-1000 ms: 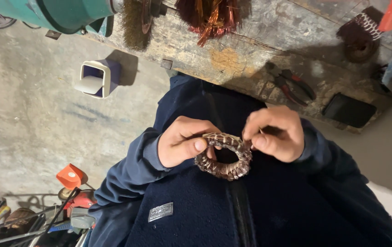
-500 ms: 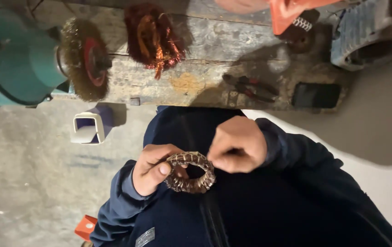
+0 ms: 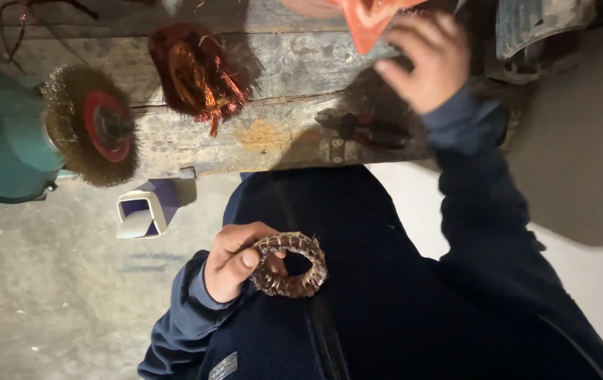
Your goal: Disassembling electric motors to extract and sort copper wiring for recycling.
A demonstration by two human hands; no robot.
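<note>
Fingers of our left hand (image 3: 234,262) pinch the wound ring (image 3: 289,264) at our lap, below the tabletop (image 3: 273,134) edge. Our right hand (image 3: 424,60), spread empty, reaches near the pliers (image 3: 365,130); one-handed, the ring could slip.

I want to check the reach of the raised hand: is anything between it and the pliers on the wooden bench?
Nothing visible lies between them. The right hand hovers just above and to the right of the pliers, with bare bench between. The left hand holds the wound ring lower down.
</note>
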